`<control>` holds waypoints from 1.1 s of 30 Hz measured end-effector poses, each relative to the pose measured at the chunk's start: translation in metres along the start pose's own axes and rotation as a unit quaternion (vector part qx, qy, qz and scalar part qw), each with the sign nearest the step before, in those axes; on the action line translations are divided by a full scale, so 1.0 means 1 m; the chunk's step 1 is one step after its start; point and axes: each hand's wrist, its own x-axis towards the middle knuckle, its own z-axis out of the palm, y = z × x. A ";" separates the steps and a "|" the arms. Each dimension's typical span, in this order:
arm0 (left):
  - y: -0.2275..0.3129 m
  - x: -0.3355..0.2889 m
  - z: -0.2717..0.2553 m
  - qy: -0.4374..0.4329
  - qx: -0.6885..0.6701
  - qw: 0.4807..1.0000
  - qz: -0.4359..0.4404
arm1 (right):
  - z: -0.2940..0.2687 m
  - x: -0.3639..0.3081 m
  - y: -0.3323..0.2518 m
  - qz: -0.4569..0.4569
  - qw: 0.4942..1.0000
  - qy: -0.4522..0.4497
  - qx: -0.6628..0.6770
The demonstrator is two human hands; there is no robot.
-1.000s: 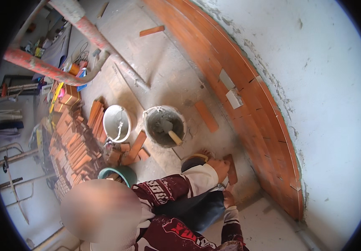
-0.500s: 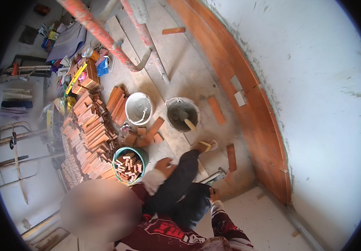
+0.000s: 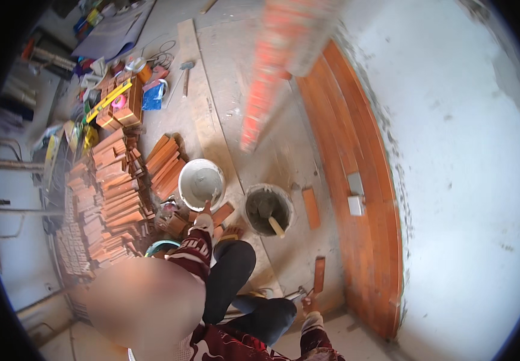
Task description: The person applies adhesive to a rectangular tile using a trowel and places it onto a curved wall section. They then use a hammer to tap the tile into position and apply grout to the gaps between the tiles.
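My left hand (image 3: 204, 218) reaches forward with a finger stretched out to the near rim of a white bucket (image 3: 191, 202), beside its wire handle. Grey, wet-looking material lies in that bucket. At its right stands a second bucket (image 3: 290, 226) of grey mortar with a wooden-handled tool (image 3: 276, 227) leaning in it. Low on the right, my right hand (image 3: 312, 302) is at the near end of a reddish-brown tile strip (image 3: 319, 274) on the floor. A small metal tool (image 3: 299, 293) lies beside it; whether its small, partly hidden fingers grip anything is unclear.
Stacked tile strips (image 3: 124, 201) rise at the left, near a teal bucket (image 3: 162, 245). A yellow level (image 3: 108, 101) rests on boxes farther back. A red-and-white pole (image 3: 266, 84) hangs close in front. A long plank (image 3: 209, 114) crosses the floor; brown cladding (image 3: 356, 240) lines the right wall.
The view has shifted and turned. My left hand has moved from near my knee forward to the white bucket. My right hand has left my knee for the tile strip and metal tool.
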 end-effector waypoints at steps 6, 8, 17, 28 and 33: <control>0.040 0.042 0.008 0.013 -0.199 0.980 0.019 | -0.043 -0.008 -0.085 0.011 0.965 -0.136 -0.223; 0.015 0.066 -0.029 0.003 -0.227 0.974 0.022 | -0.054 -0.033 -0.154 0.053 0.960 -0.137 -0.238; 0.070 0.061 -0.147 -0.100 -0.311 0.938 0.118 | -0.035 -0.040 -0.349 -0.021 0.968 -0.200 -0.147; 0.067 -0.152 -0.128 -0.106 -0.123 0.959 0.232 | 0.043 -0.062 -0.494 -0.165 0.945 -0.281 -0.025; 0.050 -0.202 -0.101 -0.133 -0.046 0.966 0.216 | 0.035 -0.073 -0.426 -0.075 0.944 -0.286 -0.147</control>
